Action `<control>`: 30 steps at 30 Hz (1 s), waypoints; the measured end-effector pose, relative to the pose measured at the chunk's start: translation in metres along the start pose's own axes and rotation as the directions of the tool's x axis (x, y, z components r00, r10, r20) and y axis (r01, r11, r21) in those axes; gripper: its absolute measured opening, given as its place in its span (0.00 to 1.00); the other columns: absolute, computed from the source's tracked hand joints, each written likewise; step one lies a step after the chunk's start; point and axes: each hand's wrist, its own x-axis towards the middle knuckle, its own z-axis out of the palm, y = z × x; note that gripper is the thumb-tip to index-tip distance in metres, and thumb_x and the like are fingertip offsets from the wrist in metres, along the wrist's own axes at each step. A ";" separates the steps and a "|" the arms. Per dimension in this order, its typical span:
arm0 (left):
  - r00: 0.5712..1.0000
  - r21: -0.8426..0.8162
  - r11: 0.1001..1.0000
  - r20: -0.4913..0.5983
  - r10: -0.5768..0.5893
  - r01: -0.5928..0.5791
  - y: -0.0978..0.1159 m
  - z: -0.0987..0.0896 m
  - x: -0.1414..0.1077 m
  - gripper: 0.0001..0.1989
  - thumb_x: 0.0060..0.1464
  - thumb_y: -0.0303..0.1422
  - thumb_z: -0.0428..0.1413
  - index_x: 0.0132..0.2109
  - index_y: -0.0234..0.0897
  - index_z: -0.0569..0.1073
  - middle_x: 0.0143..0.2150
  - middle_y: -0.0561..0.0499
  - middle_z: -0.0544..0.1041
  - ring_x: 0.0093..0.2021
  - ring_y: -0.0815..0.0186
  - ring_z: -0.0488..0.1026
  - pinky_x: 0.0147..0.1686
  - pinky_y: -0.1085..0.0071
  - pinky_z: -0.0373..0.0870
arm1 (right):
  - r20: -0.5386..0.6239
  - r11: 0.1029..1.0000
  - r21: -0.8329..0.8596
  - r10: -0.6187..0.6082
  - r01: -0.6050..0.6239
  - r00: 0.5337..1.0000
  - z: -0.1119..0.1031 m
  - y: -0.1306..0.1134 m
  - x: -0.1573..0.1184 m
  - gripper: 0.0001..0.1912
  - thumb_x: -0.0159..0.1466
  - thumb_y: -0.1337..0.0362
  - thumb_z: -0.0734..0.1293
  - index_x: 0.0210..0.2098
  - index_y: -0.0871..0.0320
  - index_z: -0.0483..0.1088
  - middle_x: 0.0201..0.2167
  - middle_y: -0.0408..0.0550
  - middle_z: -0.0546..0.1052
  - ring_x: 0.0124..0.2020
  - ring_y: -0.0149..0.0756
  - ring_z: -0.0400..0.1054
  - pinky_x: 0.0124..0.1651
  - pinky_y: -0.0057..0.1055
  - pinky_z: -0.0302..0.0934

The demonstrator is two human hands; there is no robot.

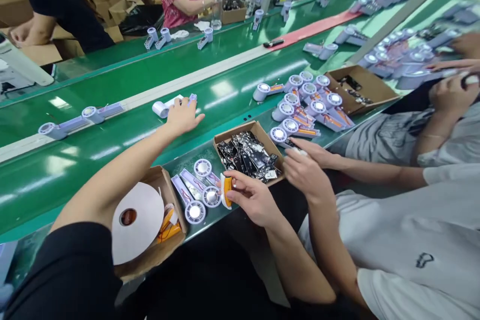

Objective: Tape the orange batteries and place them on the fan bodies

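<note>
My left hand (pixel 183 116) reaches out over the green belt, fingers spread above a lilac fan housing (pixel 160 109) and partly covering it. Whether the fingers press on it I cannot tell. Near the table edge, my right hand (pixel 257 199) pinches an orange battery (pixel 227 191) with a white strip along its side, between thumb and fingers. Just left of that battery lie several lilac fan housings (pixel 195 212) with round grilles and open handles. Behind my right hand sits a cardboard box of black circuit boards (pixel 249 155).
A box (pixel 170 180) at left holds a white roll (pixel 138 222) and orange batteries (pixel 170 230). A co-worker's hands (pixel 309 167) work close on my right, beside piled fans (pixel 307 100). More housings (pixel 93 114) lie on the belt. Other people sit across it.
</note>
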 end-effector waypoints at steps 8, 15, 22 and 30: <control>0.989 0.184 0.982 0.145 0.008 -0.034 -0.038 0.015 0.023 0.23 0.66 0.38 0.59 0.65 0.40 0.81 0.68 0.36 0.76 0.66 0.45 0.75 0.62 0.57 0.75 | -0.048 0.999 0.023 0.043 -0.042 0.998 0.004 -0.018 -0.003 0.25 0.67 0.48 0.79 0.59 0.50 0.79 0.42 0.50 0.89 0.42 0.47 0.87 0.47 0.42 0.84; 0.980 0.230 0.971 0.196 0.019 -0.064 -0.176 0.024 -0.091 0.21 0.58 0.31 0.57 0.56 0.44 0.86 0.64 0.43 0.82 0.65 0.49 0.74 0.59 0.62 0.74 | -0.002 0.947 -0.176 -0.275 0.270 0.962 0.057 -0.065 0.116 0.24 0.70 0.58 0.74 0.65 0.48 0.74 0.55 0.49 0.87 0.56 0.45 0.84 0.62 0.45 0.80; 0.991 -0.165 0.983 0.117 -0.064 0.083 -0.230 0.048 -0.104 0.19 0.63 0.47 0.56 0.52 0.47 0.86 0.61 0.53 0.86 0.57 0.62 0.80 0.52 0.74 0.69 | 0.477 0.823 -0.452 -0.105 0.346 0.873 0.154 0.002 0.260 0.26 0.65 0.71 0.73 0.62 0.58 0.78 0.53 0.52 0.87 0.60 0.47 0.82 0.70 0.46 0.73; 0.994 -0.228 0.968 0.039 -0.100 0.107 -0.227 0.061 -0.081 0.18 0.66 0.46 0.56 0.50 0.43 0.86 0.48 0.48 0.89 0.47 0.59 0.80 0.45 0.71 0.67 | 0.436 0.683 -0.646 -0.034 0.340 0.899 0.146 0.042 0.277 0.26 0.66 0.69 0.72 0.64 0.61 0.77 0.53 0.57 0.88 0.58 0.47 0.83 0.66 0.42 0.73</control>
